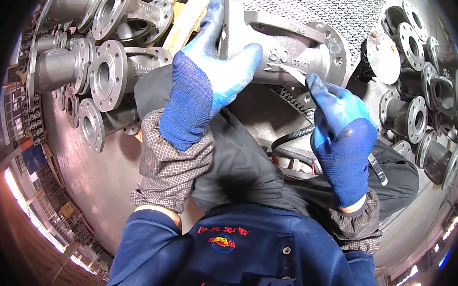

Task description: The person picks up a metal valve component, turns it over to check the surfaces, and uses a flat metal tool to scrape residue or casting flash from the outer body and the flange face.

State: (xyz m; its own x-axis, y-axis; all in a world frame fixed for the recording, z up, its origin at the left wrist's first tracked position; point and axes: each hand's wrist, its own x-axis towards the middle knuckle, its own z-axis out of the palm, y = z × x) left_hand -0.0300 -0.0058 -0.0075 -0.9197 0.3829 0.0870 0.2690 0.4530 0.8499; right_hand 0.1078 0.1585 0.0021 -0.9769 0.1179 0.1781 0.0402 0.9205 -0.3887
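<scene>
A grey cast-iron flanged valve body [294, 48] lies on its side before me, with raised lettering on its barrel. My left hand [211, 73], in a blue coated glove, grips its left flange. The fingers run up the flange's outer side and the thumb rests over the barrel. My right hand [340, 109], gloved the same, is closed around a long flat metal scraper [294, 74]. The scraper's pale blade points left against the lower side of the barrel. Its rounded other end sticks out below my wrist. The grip itself is hidden in the palm.
Similar flanged castings [109, 76] are stacked at the left, and more castings [416, 118] crowd the right. Metal mesh [316, 9] lies behind the valve body, beside wooden boards [191, 18]. A black ribbed hose [290, 138] curves between my legs.
</scene>
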